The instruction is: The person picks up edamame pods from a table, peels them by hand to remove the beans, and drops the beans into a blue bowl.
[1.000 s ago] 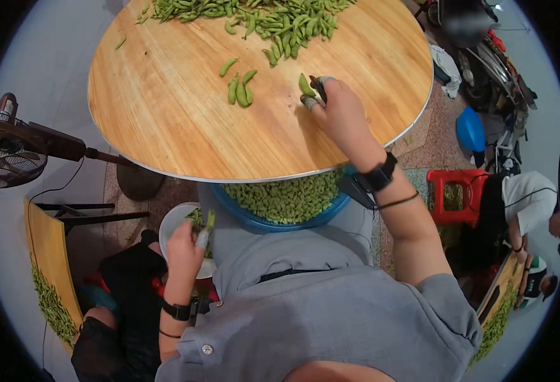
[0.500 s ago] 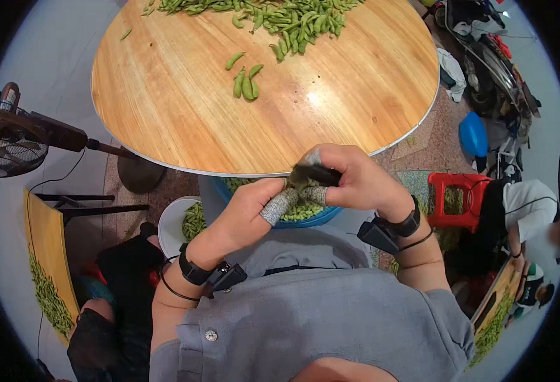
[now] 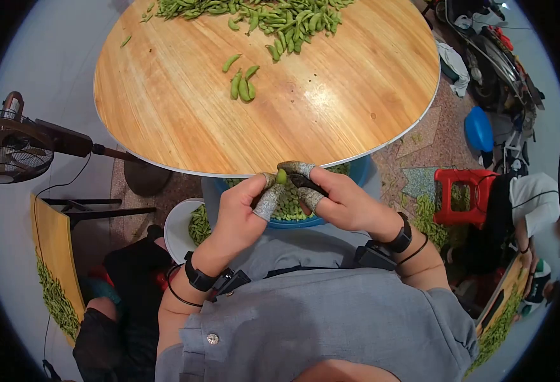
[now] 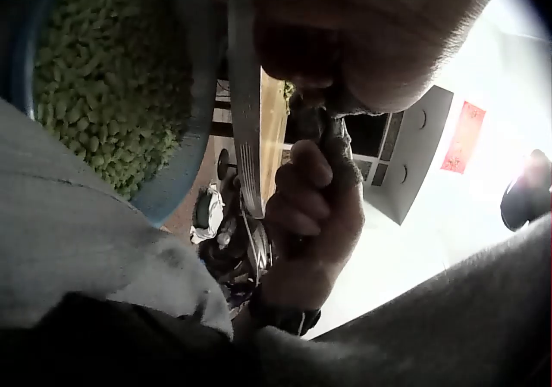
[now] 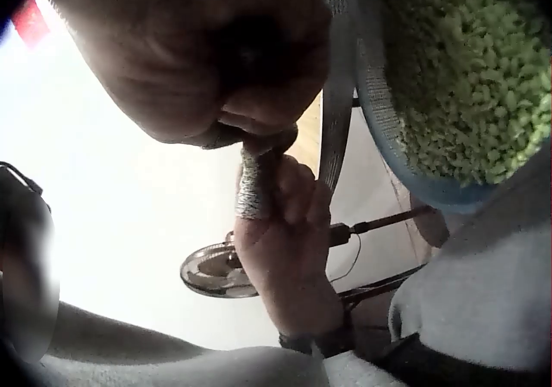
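In the head view both hands meet over the blue basin's near side, just past the table edge. My left hand (image 3: pixel 241 207) pinches a green soybean pod (image 3: pixel 282 177) between thumb and forefinger. From the other side my right hand (image 3: pixel 347 200) grips the pod's far end, its fingers curled in. Grey knitted sleeves cover the thumbs and some fingers; something dark shows between the right fingers, and its kind I cannot tell. Below the hands, the blue basin (image 3: pixel 359 170) holds many shelled green beans (image 5: pixel 470 77). Either wrist view shows the fingertips together, the pod hidden.
A round wooden table (image 3: pixel 165 108) bears a heap of pods (image 3: pixel 299 25) and several loose ones (image 3: pixel 245 86). At the left are a white bucket (image 3: pixel 173 230) and a fan (image 3: pixel 19 146). A red stool (image 3: pixel 444 197) stands at right, near other people.
My right hand has come back from the table with a pod. My left hand has risen from beside the white bucket to meet it, and the pod now shows between the fingertips.
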`<state>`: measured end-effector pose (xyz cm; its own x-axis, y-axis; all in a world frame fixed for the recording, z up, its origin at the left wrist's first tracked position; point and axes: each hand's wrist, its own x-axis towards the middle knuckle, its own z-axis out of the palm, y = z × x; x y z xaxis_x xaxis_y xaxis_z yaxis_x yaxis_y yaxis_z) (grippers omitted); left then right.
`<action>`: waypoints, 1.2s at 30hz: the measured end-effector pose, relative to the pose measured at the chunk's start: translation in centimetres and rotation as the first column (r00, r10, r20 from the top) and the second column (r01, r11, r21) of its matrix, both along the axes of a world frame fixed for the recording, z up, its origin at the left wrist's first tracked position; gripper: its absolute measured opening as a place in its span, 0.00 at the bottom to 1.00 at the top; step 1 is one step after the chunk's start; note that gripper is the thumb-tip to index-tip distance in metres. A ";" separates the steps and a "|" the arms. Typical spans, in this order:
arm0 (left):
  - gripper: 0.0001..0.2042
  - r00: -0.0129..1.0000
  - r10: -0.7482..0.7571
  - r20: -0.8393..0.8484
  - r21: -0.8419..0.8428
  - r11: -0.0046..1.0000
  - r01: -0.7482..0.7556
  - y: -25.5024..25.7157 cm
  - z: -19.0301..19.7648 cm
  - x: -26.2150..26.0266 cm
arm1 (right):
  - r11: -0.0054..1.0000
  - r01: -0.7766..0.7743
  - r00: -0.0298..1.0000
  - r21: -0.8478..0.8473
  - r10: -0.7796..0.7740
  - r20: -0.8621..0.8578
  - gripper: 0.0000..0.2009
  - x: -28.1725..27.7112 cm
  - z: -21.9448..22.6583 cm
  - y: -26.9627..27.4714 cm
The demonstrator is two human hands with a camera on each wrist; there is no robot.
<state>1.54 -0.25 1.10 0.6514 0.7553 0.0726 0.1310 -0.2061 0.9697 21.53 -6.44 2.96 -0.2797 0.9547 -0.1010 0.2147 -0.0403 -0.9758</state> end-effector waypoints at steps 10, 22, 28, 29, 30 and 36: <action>0.08 0.915 0.015 0.403 -0.737 0.598 0.314 0.7 -1.8 -1.4 | 0.774 -0.211 0.778 -0.598 -0.237 -0.581 0.19 0.0 0.3 -0.4; 0.08 0.929 0.094 -0.359 0.654 0.735 0.179 -0.4 -1.4 1.0 | 0.913 0.028 0.980 -0.406 -0.105 -0.167 0.16 0.3 -0.7 -1.2; 0.05 0.991 0.012 -0.131 0.057 0.998 -0.004 -1.5 -2.8 1.6 | 0.968 0.097 0.958 -0.231 -0.153 -0.241 0.14 0.4 -2.6 -2.3; 0.05 1.000 0.021 0.005 -0.459 0.888 -0.016 -1.8 -2.7 1.7 | 0.968 0.099 0.958 -0.232 -0.156 -0.242 0.14 0.4 -2.7 -2.5; 0.05 1.000 0.020 0.005 -0.458 0.889 -0.015 -1.9 -2.7 1.6 | 0.949 0.106 0.945 -0.298 -0.189 -0.266 0.13 0.4 -2.8 -2.7; 0.09 0.977 -0.196 -0.085 -0.418 0.897 0.143 -2.5 -3.8 1.3 | 0.926 0.275 0.926 -0.260 -0.327 -0.187 0.11 0.5 -6.0 -3.0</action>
